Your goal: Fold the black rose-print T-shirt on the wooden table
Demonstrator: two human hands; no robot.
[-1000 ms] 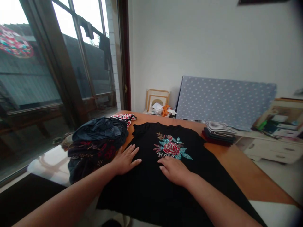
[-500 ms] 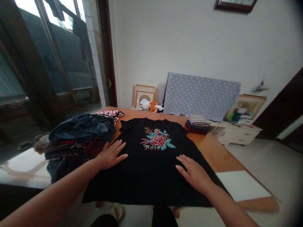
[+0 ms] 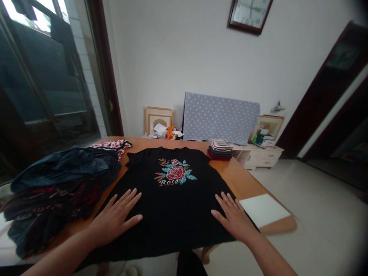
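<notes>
A black T-shirt (image 3: 172, 214) lies spread flat on the wooden table, its neck end away from me and its hem hanging at the near edge. On its chest is a red rose with teal leaves and the word "Rose". My left hand (image 3: 116, 214) rests flat on the shirt's lower left part, fingers spread. Across from it, my right hand (image 3: 232, 214) lies flat near the shirt's lower right edge, its fingers slightly apart. Neither hand grips the cloth.
A heap of dark clothes (image 3: 66, 180) sits left on the table (image 3: 247, 180). Folded clothes (image 3: 220, 149), a striped one on top, are stacked at the far right. A white sheet (image 3: 264, 210) lies by the right edge. Behind stands a board under blue dotted cloth (image 3: 221, 117).
My view has turned to the right. My left hand has slid nearer to me along the shirt, and my right hand has moved toward the shirt's right edge. Both stay flat.
</notes>
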